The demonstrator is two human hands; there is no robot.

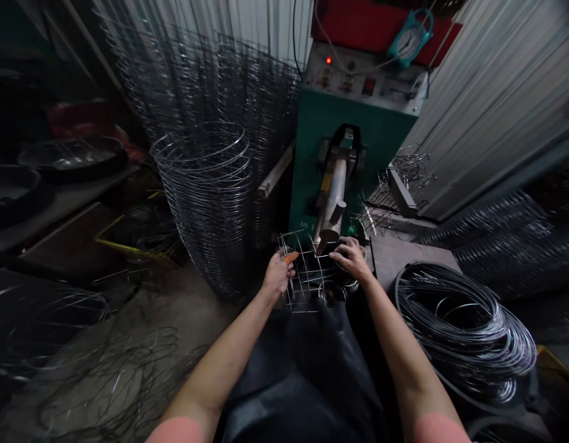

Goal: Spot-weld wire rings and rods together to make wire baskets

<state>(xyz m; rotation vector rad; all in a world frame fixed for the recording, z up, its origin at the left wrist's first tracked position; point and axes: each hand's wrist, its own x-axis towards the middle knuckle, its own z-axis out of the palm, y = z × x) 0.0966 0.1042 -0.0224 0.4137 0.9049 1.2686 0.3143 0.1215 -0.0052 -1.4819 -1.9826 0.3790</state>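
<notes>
My left hand (277,274) is closed around the left side of a small wire basket (306,277), a curved grid of thin metal rods. Something orange (291,257) shows at its thumb. The basket sits just above my lap, its upper edge by the tip of a welding machine's (349,135) thick metal arm (336,197). Right of that tip, my right hand (351,255) has its fingers bent and pinched together near the basket's edge. Whatever lies between those fingertips is too small to make out.
Tall stacks of wire rings (205,184) stand at the left. Coiled wire (464,332) lies at the right, beside a flat board (406,255). Small wire racks (404,178) rest right of the machine. A teal clock-like dial (408,42) hangs on top. Loose wires (113,381) cover the floor.
</notes>
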